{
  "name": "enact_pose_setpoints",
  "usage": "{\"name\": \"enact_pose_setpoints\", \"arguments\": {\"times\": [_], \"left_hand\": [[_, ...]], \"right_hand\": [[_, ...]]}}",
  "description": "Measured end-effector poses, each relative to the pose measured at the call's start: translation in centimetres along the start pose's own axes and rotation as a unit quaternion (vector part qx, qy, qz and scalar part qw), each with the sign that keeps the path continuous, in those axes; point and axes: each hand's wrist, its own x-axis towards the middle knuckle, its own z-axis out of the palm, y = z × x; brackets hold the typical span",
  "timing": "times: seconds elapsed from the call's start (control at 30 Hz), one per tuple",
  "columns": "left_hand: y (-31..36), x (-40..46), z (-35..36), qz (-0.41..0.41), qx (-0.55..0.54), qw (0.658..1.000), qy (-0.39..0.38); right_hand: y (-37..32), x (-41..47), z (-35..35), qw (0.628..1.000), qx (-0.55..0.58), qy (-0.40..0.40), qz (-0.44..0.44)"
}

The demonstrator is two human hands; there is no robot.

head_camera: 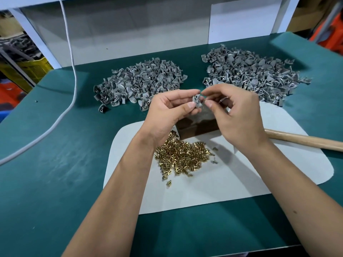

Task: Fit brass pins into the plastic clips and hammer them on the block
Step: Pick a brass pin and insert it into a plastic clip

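Above the dark block [196, 127], the left hand [167, 112] pinches a grey plastic clip [197, 101] between thumb and fingers, its holed face turned toward the camera. The right hand [237, 115] meets it from the other side — its fingertips are drawn together right at the clip's edge, though whether they pinch a pin is too small to tell. The block sits on a white mat [213, 184] spread over the green bench [55, 173], and both hands partly cover it. Just in front of the block, on the mat, lies a loose heap of brass pins [180, 156], with a few strays at its edges. Behind the block and to its left is one pile of grey clips [141, 82]; behind it and to its right is a second, wider pile [252, 71]. To the right of the block a wooden hammer handle [304, 140] lies across the mat's edge — its head is hidden behind the right hand. Well to the left of the block a white cable [71, 71] trails across the bench.
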Motion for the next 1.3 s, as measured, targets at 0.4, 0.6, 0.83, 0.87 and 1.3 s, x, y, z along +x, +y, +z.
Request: {"name": "enact_pose_setpoints", "arguments": {"times": [0.4, 0.6, 0.83, 0.87, 1.3], "left_hand": [[-0.3, 0.1, 0.4, 0.009, 0.023, 1.0, 0.001], [-0.3, 0.0, 0.8, 0.014, 0.024, 1.0, 0.01], [-0.6, 0.2, 1.0, 0.028, 0.055, 0.998, 0.008], [-0.6, 0.1, 1.0, 0.03, 0.06, 0.998, 0.006], [-0.2, 0.1, 0.5, 0.001, 0.031, 0.999, 0.009]], "right_hand": [[0.0, -0.2, -0.1, 1.0, -0.018, 0.007, -0.017], [-0.3, -0.4, 0.1, 0.998, -0.049, 0.019, -0.028], [-0.2, -0.8, 0.4, 0.995, -0.091, 0.024, -0.044], [-0.1, -0.8, 0.4, 0.994, -0.094, 0.023, -0.044], [0.9, -0.8, 0.0, 0.995, -0.074, 0.014, -0.066]]}}
